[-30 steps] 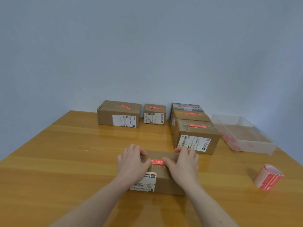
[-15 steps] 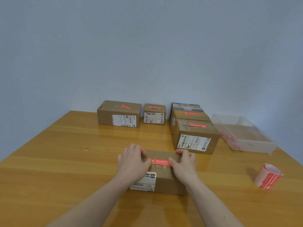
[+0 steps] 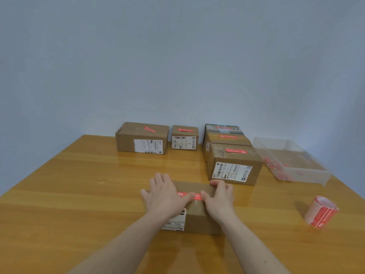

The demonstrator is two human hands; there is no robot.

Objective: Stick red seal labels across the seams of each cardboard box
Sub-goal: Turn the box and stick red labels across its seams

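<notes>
1. Since I'm going big to small, the wooden table comes first. Everything sits on it, with five cardboard boxes parked toward the back.
2. Next, the clear plastic bin at back right, with a few red scraps inside.
3. The sealed boxes: the big one at back left, a small one beside it, and a row of three to the right with the nearest in front. Each shows a red strip on top, so I'd call those done.
4. The box in hand sits front and centre. Looks light and stiff enough to press on; I'd steady it by the top edges, not the shipping sticker side.
5. My left hand lies flat on its top, fingers mostly straight, thumb pressing the label.
6. My right hand curls over the far right edge, gripping the box, thumb on the label too.
7. The label roll lies well off to the right.
8. Smallest: the red seal label, between both thumbs across the seam. It's thin and wrinkly, so smooth outward from the middle.
</notes>
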